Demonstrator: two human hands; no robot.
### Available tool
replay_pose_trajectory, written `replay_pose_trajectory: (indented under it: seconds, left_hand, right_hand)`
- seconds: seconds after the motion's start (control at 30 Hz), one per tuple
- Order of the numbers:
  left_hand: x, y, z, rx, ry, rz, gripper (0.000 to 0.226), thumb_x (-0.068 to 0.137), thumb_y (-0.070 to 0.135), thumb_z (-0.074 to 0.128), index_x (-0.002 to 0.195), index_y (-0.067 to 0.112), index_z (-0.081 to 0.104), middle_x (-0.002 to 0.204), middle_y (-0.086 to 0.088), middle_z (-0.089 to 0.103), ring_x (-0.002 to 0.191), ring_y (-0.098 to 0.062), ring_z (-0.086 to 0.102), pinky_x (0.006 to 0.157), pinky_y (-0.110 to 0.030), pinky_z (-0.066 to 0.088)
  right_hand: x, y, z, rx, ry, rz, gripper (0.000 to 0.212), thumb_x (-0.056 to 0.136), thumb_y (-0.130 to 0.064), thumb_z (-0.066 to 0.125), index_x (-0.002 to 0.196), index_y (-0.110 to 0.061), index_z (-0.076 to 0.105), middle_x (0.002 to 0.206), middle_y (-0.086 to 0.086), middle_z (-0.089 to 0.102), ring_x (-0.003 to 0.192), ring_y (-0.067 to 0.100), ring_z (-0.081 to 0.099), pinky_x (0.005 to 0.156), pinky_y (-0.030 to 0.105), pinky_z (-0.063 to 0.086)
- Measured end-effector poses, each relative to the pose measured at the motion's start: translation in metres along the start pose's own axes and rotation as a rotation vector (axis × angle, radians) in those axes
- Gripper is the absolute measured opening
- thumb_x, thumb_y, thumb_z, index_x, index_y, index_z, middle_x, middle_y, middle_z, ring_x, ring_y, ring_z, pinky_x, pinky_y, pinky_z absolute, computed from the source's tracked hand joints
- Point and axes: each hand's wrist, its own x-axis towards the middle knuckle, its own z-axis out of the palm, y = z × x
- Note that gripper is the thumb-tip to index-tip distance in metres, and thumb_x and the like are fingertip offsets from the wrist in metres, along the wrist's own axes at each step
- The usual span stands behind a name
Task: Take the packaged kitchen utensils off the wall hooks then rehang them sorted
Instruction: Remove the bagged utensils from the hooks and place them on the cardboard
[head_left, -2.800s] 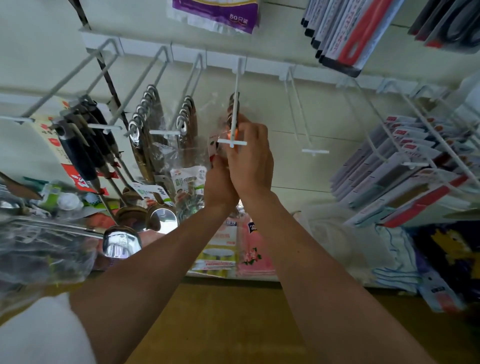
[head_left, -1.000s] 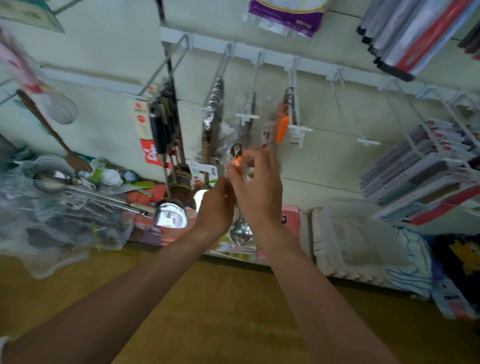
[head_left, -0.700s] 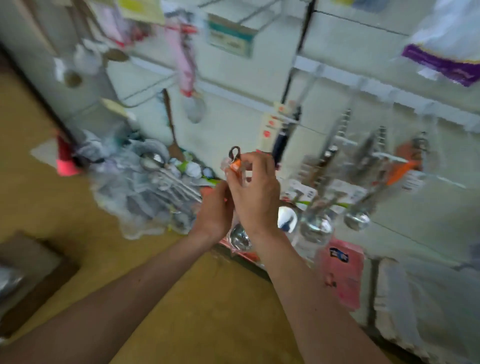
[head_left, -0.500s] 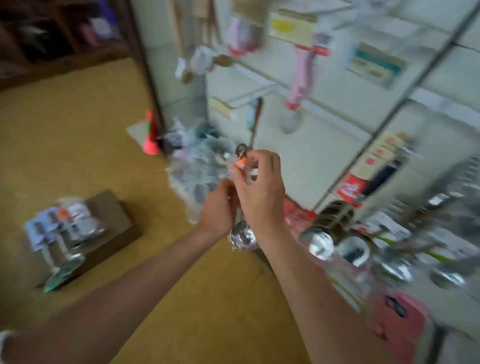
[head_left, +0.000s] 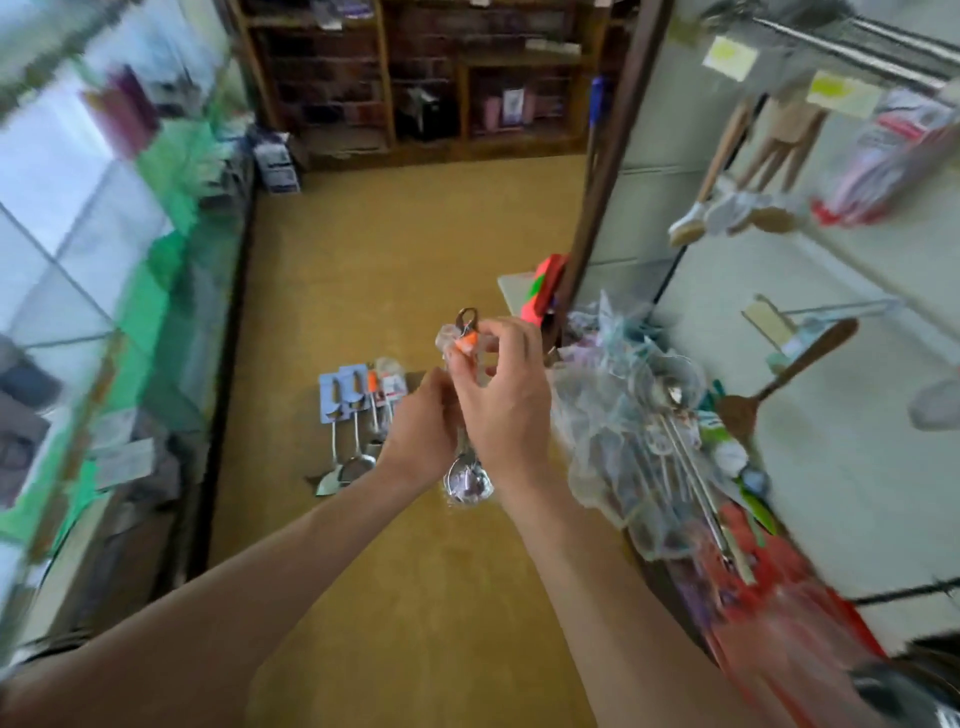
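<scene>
Both grips clamped on the packaged ladle (head_left: 467, 475): R hand (head_left: 506, 410) pinches the orange handle top thru the plastic, L hand (head_left: 423, 431) holds the shaft lower down. Bowl hangs below the wrists, over the floor (head_left: 415, 597). Prob. headed for the utensil pile (head_left: 353, 415) down ahead. Lay it w/ like items, hang-holes all one way, so rehanging goes quick.

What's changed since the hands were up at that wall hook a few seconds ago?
The packaged spoon came off the hook and was carried away from the wall; the view swung left toward the utensils lying on the floor. Unchanged: left hand and right hand both still grip that spoon, the right pinching its orange top.
</scene>
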Motion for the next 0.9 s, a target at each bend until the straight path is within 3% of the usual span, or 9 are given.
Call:
replay_pose_trajectory:
  seconds: [0.17, 0.3, 0.37, 0.47, 0.53, 0.6, 0.77, 0.9]
  left_hand:
    - [0.010, -0.020, -0.017, -0.016, 0.018, -0.036, 0.025, 0.095, 0.000, 0.044, 0.117, 0.006, 0.054, 0.094, -0.004, 0.070, 0.081, -0.023, 0.066, 0.070, -0.040, 0.052]
    - [0.019, -0.033, -0.022, -0.021, 0.030, -0.034, 0.020, 0.095, 0.000, 0.045, 0.111, 0.009, 0.053, 0.091, 0.004, 0.066, 0.073, -0.012, 0.060, 0.058, -0.016, 0.044]
    - [0.023, -0.038, -0.025, -0.021, 0.034, -0.034, 0.017, 0.095, 0.000, 0.045, 0.102, 0.015, 0.050, 0.085, 0.008, 0.062, 0.068, -0.003, 0.055, 0.055, -0.013, 0.041]
    - [0.031, -0.049, -0.029, -0.026, 0.027, -0.053, 0.015, 0.096, 0.001, 0.043, 0.098, 0.015, 0.049, 0.082, 0.008, 0.062, 0.069, -0.010, 0.058, 0.058, -0.018, 0.044]
    - [0.038, -0.056, -0.035, -0.042, 0.010, -0.075, 0.018, 0.095, 0.001, 0.042, 0.104, 0.013, 0.052, 0.084, 0.003, 0.066, 0.074, -0.017, 0.063, 0.066, -0.034, 0.052]
    - [0.045, -0.063, -0.042, -0.056, -0.005, -0.091, 0.024, 0.094, 0.000, 0.042, 0.111, 0.012, 0.054, 0.086, 0.002, 0.067, 0.074, -0.016, 0.064, 0.069, -0.039, 0.054]
    - [0.070, -0.090, -0.063, -0.038, 0.000, -0.111, 0.016, 0.096, 0.002, 0.044, 0.107, 0.011, 0.054, 0.084, 0.010, 0.062, 0.072, -0.005, 0.059, 0.058, -0.017, 0.045]
    - [0.087, -0.110, -0.084, -0.019, 0.018, -0.131, 0.013, 0.098, 0.005, 0.044, 0.105, 0.012, 0.052, 0.084, 0.010, 0.062, 0.069, -0.006, 0.059, 0.057, -0.020, 0.048]
  right_hand:
    - [0.005, -0.010, 0.028, -0.030, -0.014, -0.017, 0.032, 0.086, -0.019, 0.077, 0.110, -0.004, 0.063, 0.110, 0.007, 0.060, 0.098, 0.012, 0.055, 0.082, 0.015, 0.041]
    - [0.009, -0.010, 0.044, -0.028, -0.029, -0.012, 0.030, 0.086, -0.019, 0.076, 0.109, -0.005, 0.063, 0.111, 0.006, 0.060, 0.099, 0.014, 0.057, 0.081, 0.017, 0.042]
    - [0.011, -0.010, 0.052, -0.033, -0.038, -0.005, 0.031, 0.087, -0.021, 0.076, 0.110, -0.006, 0.062, 0.112, 0.005, 0.059, 0.099, 0.014, 0.058, 0.079, 0.019, 0.043]
    - [0.013, -0.010, 0.065, -0.032, -0.057, -0.002, 0.031, 0.088, -0.022, 0.075, 0.111, -0.007, 0.061, 0.114, 0.004, 0.059, 0.100, 0.013, 0.058, 0.076, 0.020, 0.046]
    - [0.016, -0.011, 0.076, -0.023, -0.061, -0.001, 0.032, 0.088, -0.022, 0.075, 0.112, -0.007, 0.061, 0.114, 0.003, 0.058, 0.099, 0.012, 0.058, 0.075, 0.020, 0.047]
    - [0.021, -0.013, 0.089, -0.015, -0.063, 0.007, 0.032, 0.088, -0.022, 0.076, 0.112, -0.006, 0.061, 0.114, 0.004, 0.058, 0.099, 0.012, 0.058, 0.075, 0.020, 0.047]
    - [0.033, -0.018, 0.129, -0.006, -0.086, 0.019, 0.032, 0.089, -0.023, 0.074, 0.113, -0.008, 0.060, 0.115, 0.002, 0.058, 0.099, 0.014, 0.060, 0.073, 0.017, 0.046]
    - [0.042, -0.025, 0.161, 0.005, -0.111, 0.024, 0.032, 0.088, -0.022, 0.075, 0.112, -0.008, 0.060, 0.115, 0.002, 0.057, 0.097, 0.014, 0.061, 0.072, 0.016, 0.046]
